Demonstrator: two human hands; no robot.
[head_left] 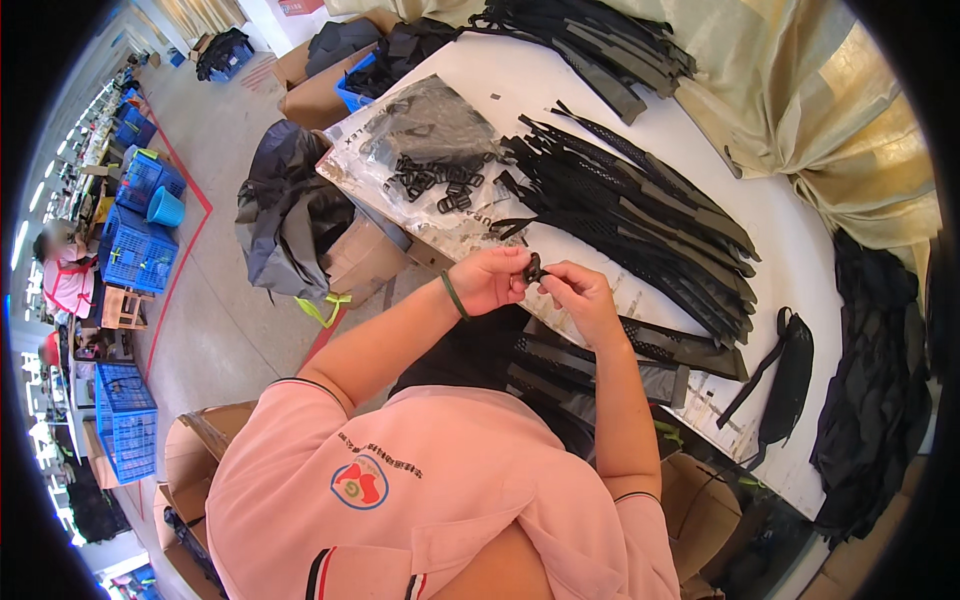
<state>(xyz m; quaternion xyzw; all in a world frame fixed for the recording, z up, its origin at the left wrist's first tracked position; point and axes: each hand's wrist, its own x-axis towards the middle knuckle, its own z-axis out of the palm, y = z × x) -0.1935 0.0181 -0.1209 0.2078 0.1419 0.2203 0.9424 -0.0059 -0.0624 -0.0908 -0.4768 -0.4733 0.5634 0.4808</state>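
Note:
My left hand (pixel 492 278) and my right hand (pixel 580 292) meet over the near edge of a white table (pixel 790 230). Between their fingertips they pinch a small black plastic buckle (pixel 533 268), with a black strap end at it. My left wrist wears a green band. Just beyond my hands lies a heap of loose black buckles (pixel 432 180) on a clear plastic bag. To the right of it spreads a large pile of black mesh straps (pixel 640 215). More straps (pixel 600 360) lie in my lap under my forearms.
A black pouch (pixel 790 375) lies on the table's right part, with dark fabric (pixel 875 400) beyond it and beige cloth (pixel 830 110) at the far side. Cardboard boxes (pixel 365 255) and a dark bag (pixel 285 215) stand on the floor. Blue crates (pixel 135 250) and another person (pixel 65 275) are far left.

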